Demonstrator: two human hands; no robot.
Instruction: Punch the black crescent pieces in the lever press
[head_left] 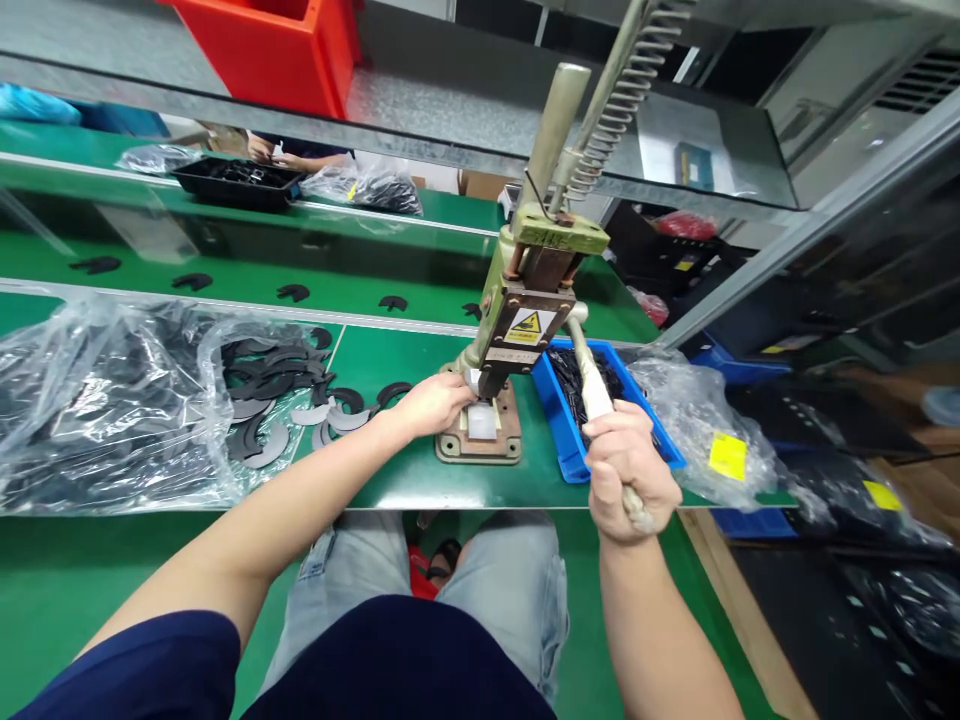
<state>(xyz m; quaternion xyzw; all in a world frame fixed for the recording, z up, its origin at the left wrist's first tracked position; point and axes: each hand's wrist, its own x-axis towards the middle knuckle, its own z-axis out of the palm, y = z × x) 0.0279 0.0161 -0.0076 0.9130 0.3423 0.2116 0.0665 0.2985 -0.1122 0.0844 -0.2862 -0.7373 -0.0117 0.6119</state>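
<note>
A green hand-operated arbor press (531, 300) stands on the green bench in front of me. My right hand (628, 470) is wrapped round its lever handle (595, 390), which is covered in white tape. At the press base (480, 452), my left hand (441, 402) has its fingertips pinched together just beside the ram (493, 382). Whatever those fingers hold is too small and hidden to make out. A pale block (481, 422) sits on the base in front of the ram. Flat black crescent-shaped pieces (349, 412) lie loose left of the press.
A clear plastic bag (112, 410) of black pieces covers the left bench. Right of the press, a blue bin (561, 440) holds small black parts, beside another plastic bag (694, 425). Black pieces (292, 292) lie along the strip behind. A red bin (277, 60) stands on the shelf; a co-worker's hands (274, 155) show beyond.
</note>
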